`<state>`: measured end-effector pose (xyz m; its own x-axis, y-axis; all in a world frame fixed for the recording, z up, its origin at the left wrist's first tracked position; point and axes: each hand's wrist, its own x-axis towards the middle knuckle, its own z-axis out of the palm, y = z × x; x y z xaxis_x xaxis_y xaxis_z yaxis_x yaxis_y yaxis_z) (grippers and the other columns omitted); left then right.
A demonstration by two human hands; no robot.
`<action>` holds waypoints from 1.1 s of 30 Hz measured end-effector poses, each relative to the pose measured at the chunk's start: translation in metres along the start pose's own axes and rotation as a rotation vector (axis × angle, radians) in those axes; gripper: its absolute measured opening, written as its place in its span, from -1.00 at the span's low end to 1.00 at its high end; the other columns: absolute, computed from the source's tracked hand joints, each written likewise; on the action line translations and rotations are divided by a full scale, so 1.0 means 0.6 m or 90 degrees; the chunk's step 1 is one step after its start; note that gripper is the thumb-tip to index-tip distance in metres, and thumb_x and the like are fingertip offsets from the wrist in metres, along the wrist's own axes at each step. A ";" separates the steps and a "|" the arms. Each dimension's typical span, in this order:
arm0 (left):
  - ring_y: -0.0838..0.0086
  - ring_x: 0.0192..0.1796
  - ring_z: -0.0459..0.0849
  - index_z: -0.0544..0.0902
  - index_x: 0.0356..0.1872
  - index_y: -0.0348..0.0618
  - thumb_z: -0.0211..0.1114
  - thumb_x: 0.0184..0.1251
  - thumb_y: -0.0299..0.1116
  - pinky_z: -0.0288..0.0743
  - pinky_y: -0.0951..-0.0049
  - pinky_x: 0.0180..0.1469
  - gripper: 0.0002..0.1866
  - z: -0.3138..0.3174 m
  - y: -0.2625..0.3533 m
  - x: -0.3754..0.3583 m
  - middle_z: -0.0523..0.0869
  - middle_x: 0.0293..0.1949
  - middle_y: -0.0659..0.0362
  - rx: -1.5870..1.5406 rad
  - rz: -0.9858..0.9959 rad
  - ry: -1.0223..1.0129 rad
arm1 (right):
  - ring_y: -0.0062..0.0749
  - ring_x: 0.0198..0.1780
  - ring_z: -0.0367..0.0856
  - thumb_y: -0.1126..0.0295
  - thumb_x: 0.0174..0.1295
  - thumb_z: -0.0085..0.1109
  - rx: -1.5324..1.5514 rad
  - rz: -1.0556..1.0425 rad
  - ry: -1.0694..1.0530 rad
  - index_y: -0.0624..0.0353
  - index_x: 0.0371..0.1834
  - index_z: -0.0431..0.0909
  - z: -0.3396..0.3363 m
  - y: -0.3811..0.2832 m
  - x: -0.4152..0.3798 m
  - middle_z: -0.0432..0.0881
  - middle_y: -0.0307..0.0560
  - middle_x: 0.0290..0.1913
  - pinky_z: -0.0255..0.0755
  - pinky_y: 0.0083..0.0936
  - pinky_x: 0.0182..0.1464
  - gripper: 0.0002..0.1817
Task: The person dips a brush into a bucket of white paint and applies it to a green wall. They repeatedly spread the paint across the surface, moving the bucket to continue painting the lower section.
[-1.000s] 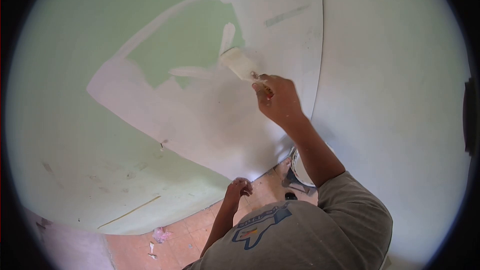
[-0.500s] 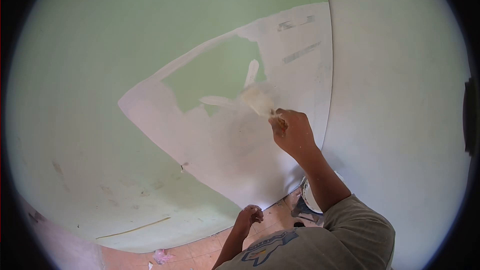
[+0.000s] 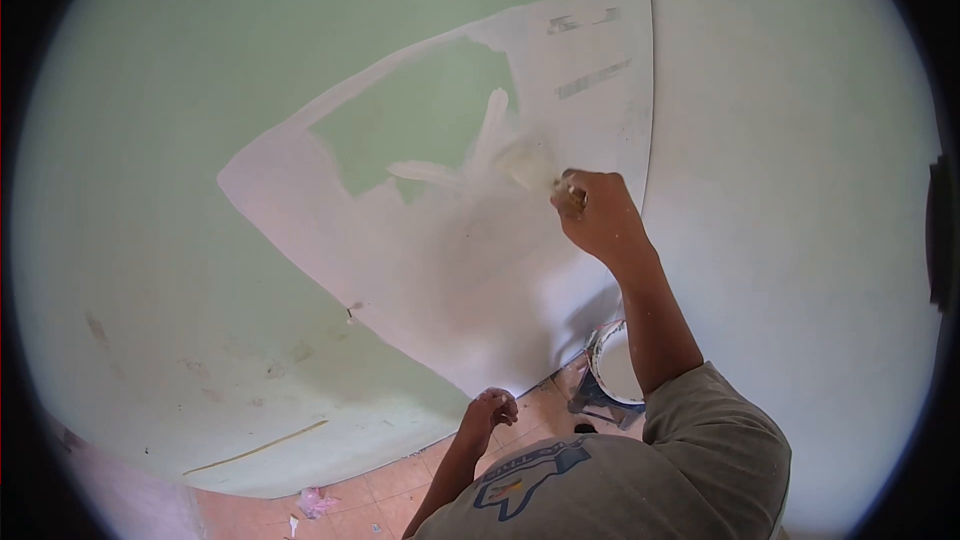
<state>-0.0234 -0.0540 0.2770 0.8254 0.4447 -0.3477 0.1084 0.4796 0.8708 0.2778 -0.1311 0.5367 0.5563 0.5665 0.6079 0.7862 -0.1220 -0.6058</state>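
White paint going over a pale green wall, roughly half the near stretch covered.

The right hand (image 3: 598, 218) is raised with its grip closed around the handle of a wide, white-loaded paintbrush (image 3: 528, 166), whose bristles press against the pale green plaster wall (image 3: 150, 140) near the corner. A broad white-painted patch (image 3: 440, 270) spreads below and beside the brush; an unpainted green pocket (image 3: 415, 120) sits just left of it, and the wall further left remains green. The left hand (image 3: 487, 410) hangs low, loosely curled, holding nothing. A round white paint bucket (image 3: 613, 365) stands on the orange tiled floor (image 3: 400, 490) by the corner.
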 end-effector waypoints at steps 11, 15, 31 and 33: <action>0.44 -0.32 0.62 0.52 -0.21 -0.20 0.01 0.43 -0.36 0.50 0.46 -0.19 -0.84 -0.001 -0.005 0.008 0.65 -0.36 0.13 0.002 0.003 -0.004 | 0.05 -0.49 0.55 0.56 0.14 0.23 0.035 0.050 0.066 0.27 -0.31 0.60 -0.015 -0.002 0.007 0.54 0.16 -0.56 0.41 -0.24 -0.40 -0.93; 0.44 -0.31 0.63 0.52 -0.20 -0.20 0.02 0.43 -0.36 0.50 0.47 -0.18 -0.84 -0.002 -0.009 0.012 0.65 -0.35 0.12 0.014 -0.015 -0.010 | 0.06 -0.47 0.57 0.54 0.15 0.26 0.055 -0.049 0.177 0.26 -0.31 0.59 0.031 0.030 0.032 0.57 0.15 -0.54 0.42 -0.21 -0.38 -0.93; 0.37 -0.31 0.60 0.51 -0.23 -0.21 0.00 0.38 -0.34 0.47 0.37 -0.17 -0.82 0.027 0.005 0.032 0.62 -0.37 0.09 0.033 -0.004 0.010 | 0.12 -0.10 0.65 0.51 -0.01 0.17 -0.199 0.108 -0.100 0.18 -0.34 0.66 0.060 0.151 -0.037 0.71 0.17 -0.32 0.57 -0.15 -0.05 -0.84; 0.37 -0.31 0.60 0.51 -0.23 -0.21 0.00 0.38 -0.34 0.47 0.37 -0.16 -0.82 0.030 0.007 0.030 0.62 -0.37 0.09 0.039 0.004 0.006 | 0.13 -0.01 0.62 0.50 0.00 0.19 -0.159 0.097 -0.048 0.19 -0.30 0.67 0.040 0.121 0.002 0.70 0.20 -0.27 0.56 -0.15 0.02 -0.82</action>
<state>0.0023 -0.0576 0.2808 0.8210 0.4552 -0.3446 0.1366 0.4293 0.8928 0.3292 -0.1196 0.4808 0.6583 0.5840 0.4749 0.7427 -0.4011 -0.5362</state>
